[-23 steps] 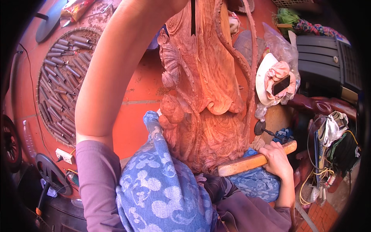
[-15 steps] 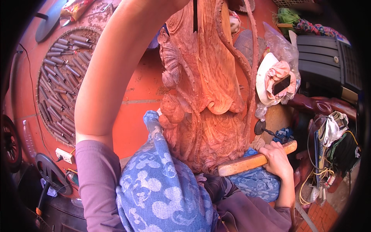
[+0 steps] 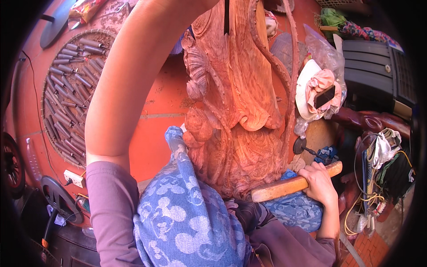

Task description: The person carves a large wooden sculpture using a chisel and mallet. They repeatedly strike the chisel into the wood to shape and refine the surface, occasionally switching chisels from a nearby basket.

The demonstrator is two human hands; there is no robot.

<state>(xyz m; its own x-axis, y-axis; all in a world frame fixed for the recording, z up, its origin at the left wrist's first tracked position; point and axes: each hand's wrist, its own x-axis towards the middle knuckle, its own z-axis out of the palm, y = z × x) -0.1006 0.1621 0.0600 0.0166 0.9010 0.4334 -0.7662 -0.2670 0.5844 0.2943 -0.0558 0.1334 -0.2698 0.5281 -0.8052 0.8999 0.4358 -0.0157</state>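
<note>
A large reddish wood carving, with flowing folds and knotted shapes, stands between my knees and runs out past the top edge. My left forearm reaches up along its left side; the hand itself lies beyond the top edge. Against the upper carving shows a narrow dark straight strip; I cannot tell whether it is a tool. My right hand is wrapped round a wooden mallet, a thick pale bar. It lies slanted over my right thigh, close to the carving's base.
At left, a round woven tray holds several wood-handled carving tools. A power strip sits below it on the red tiles. To the right are a white hat, a phone on pink cloth, a grey case and tangled cords.
My left forearm and the dark strip have shifted very slightly upward. My right hand and the mallet stay in the same place.
</note>
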